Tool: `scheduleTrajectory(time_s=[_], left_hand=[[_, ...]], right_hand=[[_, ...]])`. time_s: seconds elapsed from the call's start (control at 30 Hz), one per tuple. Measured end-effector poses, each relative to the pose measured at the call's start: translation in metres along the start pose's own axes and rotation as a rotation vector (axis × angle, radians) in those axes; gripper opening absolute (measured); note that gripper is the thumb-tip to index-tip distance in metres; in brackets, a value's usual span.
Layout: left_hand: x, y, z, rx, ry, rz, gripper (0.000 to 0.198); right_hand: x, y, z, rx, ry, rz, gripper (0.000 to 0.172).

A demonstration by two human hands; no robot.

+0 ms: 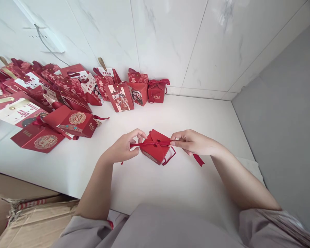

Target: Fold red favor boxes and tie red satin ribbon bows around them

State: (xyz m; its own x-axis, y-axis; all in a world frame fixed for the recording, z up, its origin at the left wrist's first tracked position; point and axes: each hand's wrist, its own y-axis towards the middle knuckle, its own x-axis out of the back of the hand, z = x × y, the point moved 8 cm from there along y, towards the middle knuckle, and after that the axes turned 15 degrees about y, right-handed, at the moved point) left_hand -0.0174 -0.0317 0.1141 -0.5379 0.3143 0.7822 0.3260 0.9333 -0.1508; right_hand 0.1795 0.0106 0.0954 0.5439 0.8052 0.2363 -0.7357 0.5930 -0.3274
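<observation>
A small red gift box (155,154) sits on the white tabletop between my hands. Across its top runs a dark red ribbon (163,142), crossed or knotted near the middle of the lid. My left hand (126,144) pinches the ribbon on the left side of the box. On the other side, my right hand (189,140) grips the ribbon between thumb and fingers, with a loose tail hanging below it. Both sides of the ribbon look stretched out straight. A cord handle (170,156) loops out from the box's lower right edge.
Many red gift boxes (74,120) and bags crowd the left and back of the white table (196,113). A red box with a bow (157,93) stands by the tiled wall (165,41). Open cardboard cartons (38,220) are below the table's front left edge. A grey surface (281,89) borders the right.
</observation>
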Motion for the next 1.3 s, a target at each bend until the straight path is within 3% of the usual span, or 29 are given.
scheduleTrajectory(time_s=[0.1,0.2,0.27,0.33,0.53,0.7,0.87,0.97,1.03,1.17,1.3], left_hand=[[0.008,-0.002,-0.001,-0.04,0.07,-0.1,0.038],[0.014,-0.002,-0.003,-0.115,0.09,-0.227,0.024],[0.015,-0.002,-0.003,-0.135,0.106,-0.267,0.012],[0.015,0.0,0.0,-0.105,0.148,-0.273,0.013],[0.012,0.003,0.011,0.025,0.199,-0.2,0.029],[0.011,0.003,0.015,0.01,0.151,-0.146,0.035],[-0.004,0.004,0.022,-0.003,-0.088,0.084,0.035],[-0.016,0.003,0.016,-0.113,-0.244,0.25,0.027],[-0.017,0.005,0.012,-0.199,-0.308,0.242,0.022],[-0.012,0.011,0.005,-0.274,-0.375,0.086,0.019],[-0.023,0.017,-0.006,-0.304,-0.546,0.053,0.02]], right_hand=[[0.001,-0.001,-0.001,0.001,0.004,-0.002,0.035],[0.0,-0.001,0.0,0.001,0.032,0.004,0.035],[-0.001,0.0,0.002,0.006,0.067,0.018,0.035],[-0.002,0.0,0.004,0.027,0.088,0.025,0.034],[-0.003,0.001,0.001,0.025,0.09,0.021,0.041],[0.004,0.001,-0.006,-0.004,0.046,0.026,0.039],[0.017,0.0,0.003,0.12,0.042,0.053,0.034],[0.024,-0.002,0.005,0.139,0.091,0.039,0.03],[0.024,-0.003,0.007,0.146,0.148,0.061,0.028],[0.014,-0.005,0.014,0.206,0.266,0.167,0.023],[0.002,-0.002,0.021,0.307,0.388,0.252,0.02]])
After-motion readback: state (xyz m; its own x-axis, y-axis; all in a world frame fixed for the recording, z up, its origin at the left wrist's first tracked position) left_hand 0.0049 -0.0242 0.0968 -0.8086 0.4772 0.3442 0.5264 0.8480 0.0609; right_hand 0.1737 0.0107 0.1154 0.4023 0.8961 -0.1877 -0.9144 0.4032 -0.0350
